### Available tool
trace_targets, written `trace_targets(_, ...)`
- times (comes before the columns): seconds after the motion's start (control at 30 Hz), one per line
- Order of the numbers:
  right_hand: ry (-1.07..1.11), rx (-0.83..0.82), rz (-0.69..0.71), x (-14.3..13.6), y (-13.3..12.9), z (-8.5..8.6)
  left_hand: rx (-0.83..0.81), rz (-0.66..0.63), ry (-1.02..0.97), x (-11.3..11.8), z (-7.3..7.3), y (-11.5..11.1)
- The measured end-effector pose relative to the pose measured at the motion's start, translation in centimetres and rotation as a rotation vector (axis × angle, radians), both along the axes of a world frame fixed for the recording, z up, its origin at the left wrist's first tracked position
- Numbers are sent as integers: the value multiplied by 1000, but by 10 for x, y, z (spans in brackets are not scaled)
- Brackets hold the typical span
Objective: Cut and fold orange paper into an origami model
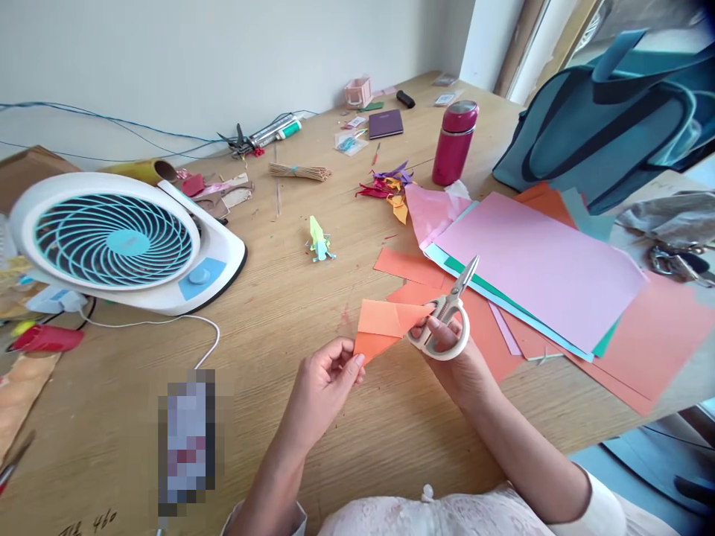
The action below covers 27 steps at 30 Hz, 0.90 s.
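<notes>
A folded piece of orange paper [383,324] is held up between my two hands over the table. My left hand [334,372] pinches its lower left corner between thumb and fingers. In my right hand [447,350] is a pair of scissors [455,294] with white handles, blades pointing up and away to the right. The fingertips of that hand also touch the narrow right end of the orange paper. Beyond my hands a small folded green and blue paper figure [319,240] rests on the wooden table.
Pink, green, blue and orange paper sheets [536,260] lie spread at the right. Behind them stand a magenta bottle [455,145] and a blue bag [581,126]. A white fan [220,268] and a blurred-out phone-like object [187,439] are on the left. Colourful paper scraps [385,184] lie mid-table.
</notes>
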State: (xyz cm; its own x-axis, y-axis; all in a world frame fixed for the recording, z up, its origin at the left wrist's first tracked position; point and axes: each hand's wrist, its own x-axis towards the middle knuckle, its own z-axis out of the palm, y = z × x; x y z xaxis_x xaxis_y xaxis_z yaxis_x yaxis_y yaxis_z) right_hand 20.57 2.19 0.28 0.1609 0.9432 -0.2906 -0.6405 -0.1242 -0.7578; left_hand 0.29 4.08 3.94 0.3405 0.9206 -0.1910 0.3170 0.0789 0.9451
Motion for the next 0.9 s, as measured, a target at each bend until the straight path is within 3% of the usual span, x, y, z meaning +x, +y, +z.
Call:
trace_targets(0.17,-175,-5,-49,4,-2,1,156,-14,122,-20,11,14)
trace_targets(0.33,-390,0,133,2,-8,1,302,77,125,-26,25,26)
trace_targets(0.53,-406,24,303,-3,-13,-9,468,133,90,-20,30,43)
trace_targets(0.63,-417,42,360,-2,-13,-7,524,98,97,-19,31,49)
trace_targets(0.9,-399,15,306,0,-10,-2,577,-52,138,-16,37,59)
